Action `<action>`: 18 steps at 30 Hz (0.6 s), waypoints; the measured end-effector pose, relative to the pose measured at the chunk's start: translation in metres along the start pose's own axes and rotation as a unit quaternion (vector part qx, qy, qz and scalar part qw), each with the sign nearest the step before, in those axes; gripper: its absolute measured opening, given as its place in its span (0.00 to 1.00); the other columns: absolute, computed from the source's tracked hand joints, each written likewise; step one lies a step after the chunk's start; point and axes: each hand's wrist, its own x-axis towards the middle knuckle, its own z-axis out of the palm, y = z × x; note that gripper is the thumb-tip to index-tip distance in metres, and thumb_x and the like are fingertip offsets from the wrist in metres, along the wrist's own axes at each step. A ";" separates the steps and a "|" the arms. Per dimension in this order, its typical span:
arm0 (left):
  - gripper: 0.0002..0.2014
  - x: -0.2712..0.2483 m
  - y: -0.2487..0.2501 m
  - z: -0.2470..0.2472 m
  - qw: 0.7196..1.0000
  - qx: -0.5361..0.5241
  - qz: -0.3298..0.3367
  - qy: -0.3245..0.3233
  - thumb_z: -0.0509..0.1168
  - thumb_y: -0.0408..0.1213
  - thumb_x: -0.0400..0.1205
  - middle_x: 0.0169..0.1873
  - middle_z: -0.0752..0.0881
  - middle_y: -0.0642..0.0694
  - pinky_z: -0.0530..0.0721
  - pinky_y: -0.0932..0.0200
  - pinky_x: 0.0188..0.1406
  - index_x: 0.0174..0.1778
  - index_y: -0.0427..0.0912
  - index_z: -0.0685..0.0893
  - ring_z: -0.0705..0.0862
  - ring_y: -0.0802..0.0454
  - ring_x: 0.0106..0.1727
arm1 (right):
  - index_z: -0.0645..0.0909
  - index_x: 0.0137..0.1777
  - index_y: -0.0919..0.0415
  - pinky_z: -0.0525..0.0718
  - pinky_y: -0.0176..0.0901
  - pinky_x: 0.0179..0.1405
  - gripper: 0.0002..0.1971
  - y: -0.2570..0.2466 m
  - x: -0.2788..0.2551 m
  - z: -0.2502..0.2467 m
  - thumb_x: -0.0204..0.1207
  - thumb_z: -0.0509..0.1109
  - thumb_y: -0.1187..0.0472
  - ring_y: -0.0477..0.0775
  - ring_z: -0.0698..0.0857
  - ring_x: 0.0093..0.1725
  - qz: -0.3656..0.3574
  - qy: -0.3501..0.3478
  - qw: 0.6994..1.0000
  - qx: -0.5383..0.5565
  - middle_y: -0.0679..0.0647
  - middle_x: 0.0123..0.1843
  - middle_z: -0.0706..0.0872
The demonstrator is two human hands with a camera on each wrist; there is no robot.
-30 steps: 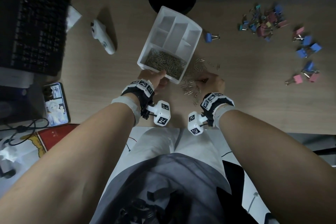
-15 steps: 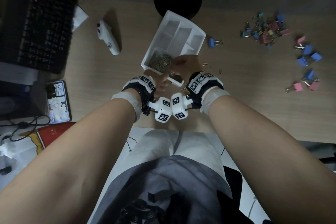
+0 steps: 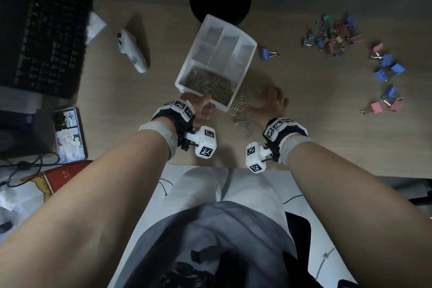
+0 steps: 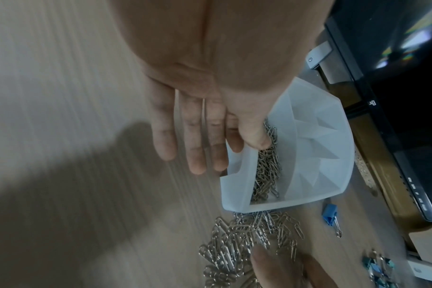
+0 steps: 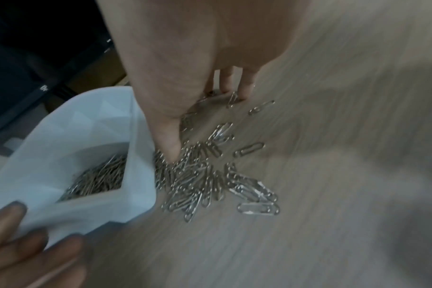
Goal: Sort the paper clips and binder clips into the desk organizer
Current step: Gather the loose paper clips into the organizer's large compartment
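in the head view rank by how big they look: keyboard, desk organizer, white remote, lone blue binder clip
1. keyboard
2. desk organizer
3. white remote
4. lone blue binder clip

One desk organizer, two hands, countless paper clips (binder clips too clustered to count)

**Office desk**

A wooden desk carries a black keyboard at 10 o'clock, a monitor stand at 12, a phone at 9 and binder clips at 2.
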 end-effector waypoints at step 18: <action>0.21 -0.001 -0.013 -0.029 0.997 -0.049 0.031 0.055 0.62 0.46 0.87 0.62 0.86 0.38 0.84 0.47 0.52 0.68 0.33 0.76 0.87 0.47 0.54 | 0.59 0.84 0.48 0.65 0.63 0.77 0.58 -0.036 0.002 0.014 0.55 0.84 0.39 0.58 0.54 0.85 -0.188 -0.110 0.967 -0.134 0.46 0.87 0.57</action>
